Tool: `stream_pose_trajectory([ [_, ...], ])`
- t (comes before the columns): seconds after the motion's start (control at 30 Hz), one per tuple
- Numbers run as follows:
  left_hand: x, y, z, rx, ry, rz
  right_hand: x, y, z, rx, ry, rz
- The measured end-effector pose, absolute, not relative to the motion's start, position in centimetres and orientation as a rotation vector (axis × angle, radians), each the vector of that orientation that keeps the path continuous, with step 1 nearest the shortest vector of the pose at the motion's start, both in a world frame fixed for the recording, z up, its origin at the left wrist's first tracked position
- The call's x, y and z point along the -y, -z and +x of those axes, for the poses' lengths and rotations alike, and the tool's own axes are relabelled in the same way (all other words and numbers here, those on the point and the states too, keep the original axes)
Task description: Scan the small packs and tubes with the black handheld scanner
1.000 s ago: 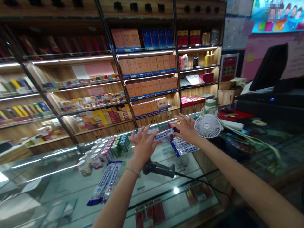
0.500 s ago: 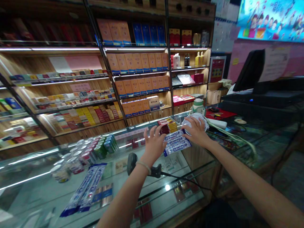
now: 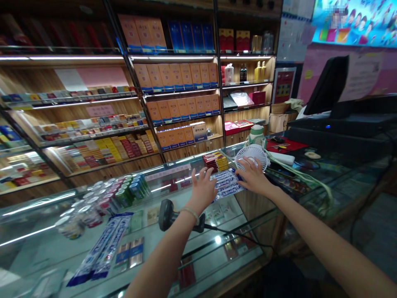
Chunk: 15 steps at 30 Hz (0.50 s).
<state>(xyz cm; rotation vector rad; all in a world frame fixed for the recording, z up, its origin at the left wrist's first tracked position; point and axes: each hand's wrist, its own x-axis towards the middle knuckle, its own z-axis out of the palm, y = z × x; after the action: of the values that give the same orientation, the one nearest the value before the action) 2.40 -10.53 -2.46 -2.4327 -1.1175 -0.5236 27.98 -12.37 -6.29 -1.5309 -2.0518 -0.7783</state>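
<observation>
Several blue-and-white long packets [image 3: 228, 187] lie side by side on the glass counter between my two hands. My left hand [image 3: 203, 188] is at their left ends, fingers spread and thumb beside the packets. Over their right ends, my right hand [image 3: 254, 178] has its fingers apart, in front of a white round fan [image 3: 262, 154]. Neither hand is closed around a packet. Under my left wrist lies a black handheld scanner [image 3: 167, 215], partly hidden by the forearm. Two longer blue-and-white packets [image 3: 104, 246] rest on the counter at the left.
Red and yellow small boxes [image 3: 218, 160] are stacked just behind the packets. Rows of cans [image 3: 105, 198] stand on the left. A green-and-white bottle [image 3: 257, 136] is behind the fan. The scanner's cable [image 3: 238, 236] runs right. A monitor [image 3: 328, 85] stands at the right.
My right hand has drawn slightly down and left, showing more of the fan. The packets between my hands look shifted slightly back toward the small boxes. The view has shifted slightly.
</observation>
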Motion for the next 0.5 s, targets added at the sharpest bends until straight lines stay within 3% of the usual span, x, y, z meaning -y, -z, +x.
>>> stream_pose_trajectory([
  [0.5,9.92,3.45,2.51,1.126,0.501,-2.449,11.72,6.54,27.71,2.071,0.742,-1.565],
])
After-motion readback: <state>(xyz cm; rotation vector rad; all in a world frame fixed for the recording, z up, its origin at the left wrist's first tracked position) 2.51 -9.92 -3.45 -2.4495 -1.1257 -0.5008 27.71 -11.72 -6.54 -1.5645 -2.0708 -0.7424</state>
